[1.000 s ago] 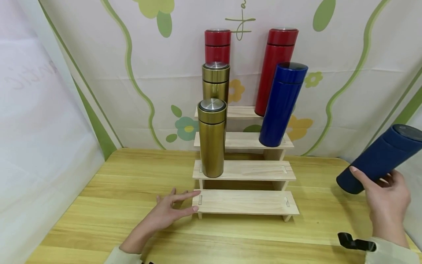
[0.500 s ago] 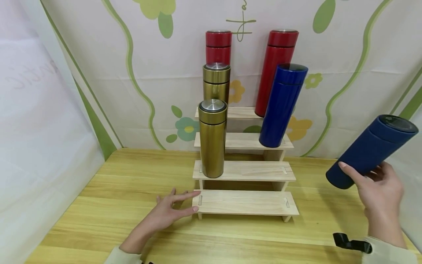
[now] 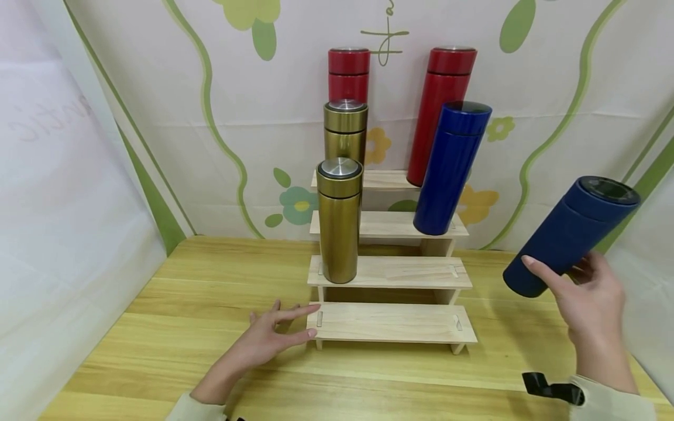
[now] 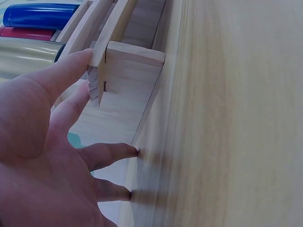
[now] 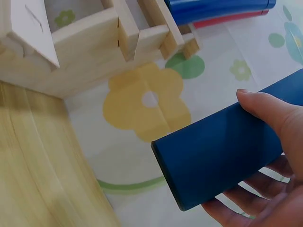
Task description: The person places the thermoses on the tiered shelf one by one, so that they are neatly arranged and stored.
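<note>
My right hand [image 3: 592, 301] grips a dark blue vacuum flask [image 3: 568, 237] above the table on the right, thumb on one side, fingers wrapped under the other. The flask is tilted, its lid up and to the right; its base edge shows in the right wrist view. My left hand [image 3: 268, 336] has its fingers spread. Thumb and index finger touch the left end of the lowest step [image 3: 389, 321] of a wooden tiered rack, and in the left wrist view other fingertips rest on the tabletop. A gold flask [image 3: 339, 234] stands at the left of the second step.
Behind it stands another gold flask [image 3: 346, 131]. A bright blue flask [image 3: 453, 169] is on the third step's right. Two red flasks, left [image 3: 348, 76] and right [image 3: 442, 117], stand at the back. A patterned cloth [image 3: 263, 117] hangs behind the wooden table [image 3: 184, 292].
My right hand has carried the dark blue flask leftward toward the rack and slightly up, tilting it more upright. The left hand has stayed at the lowest step.
</note>
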{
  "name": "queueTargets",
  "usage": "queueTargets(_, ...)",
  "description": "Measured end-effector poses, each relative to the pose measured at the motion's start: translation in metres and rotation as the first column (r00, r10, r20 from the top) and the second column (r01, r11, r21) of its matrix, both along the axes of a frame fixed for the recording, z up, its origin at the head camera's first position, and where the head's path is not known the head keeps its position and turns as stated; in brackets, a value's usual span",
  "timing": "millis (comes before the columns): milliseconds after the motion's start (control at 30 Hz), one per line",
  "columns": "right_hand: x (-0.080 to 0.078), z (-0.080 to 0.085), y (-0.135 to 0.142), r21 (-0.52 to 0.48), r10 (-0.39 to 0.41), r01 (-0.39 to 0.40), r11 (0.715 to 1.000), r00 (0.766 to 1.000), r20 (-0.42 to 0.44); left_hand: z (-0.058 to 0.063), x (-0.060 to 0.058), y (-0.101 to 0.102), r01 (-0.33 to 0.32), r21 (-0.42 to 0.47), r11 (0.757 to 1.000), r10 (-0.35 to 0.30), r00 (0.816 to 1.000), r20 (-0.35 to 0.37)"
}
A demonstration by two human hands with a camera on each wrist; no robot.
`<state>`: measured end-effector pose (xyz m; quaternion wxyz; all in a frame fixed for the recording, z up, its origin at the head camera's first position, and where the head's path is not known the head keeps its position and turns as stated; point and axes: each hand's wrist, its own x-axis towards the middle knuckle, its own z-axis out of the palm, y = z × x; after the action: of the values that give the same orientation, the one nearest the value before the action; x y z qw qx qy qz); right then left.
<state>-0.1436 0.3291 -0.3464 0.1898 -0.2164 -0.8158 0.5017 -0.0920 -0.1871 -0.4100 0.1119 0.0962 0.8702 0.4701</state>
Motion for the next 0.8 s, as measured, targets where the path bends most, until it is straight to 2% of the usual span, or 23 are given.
queueTargets(233,0.004,0.008,-0.016,0.026,0.03,-0.032,0.999,0.999,0.042,-0.001,0.0,0.0,0.003,-0.007,1.0,-0.003,1.0,-0.003)
queueTargets(533,0.006,0.017,-0.037,0.026,0.097,-0.097,0.995,0.995,-0.001,0.0,-0.002,-0.001,0.009,-0.011,1.0,-0.009,1.0,-0.011)
queueTargets(800,0.005,0.024,-0.05,0.079,0.172,-0.169,0.983,0.985,-0.032,0.0,-0.002,0.0,0.011,-0.011,1.0,-0.011,1.0,-0.008)
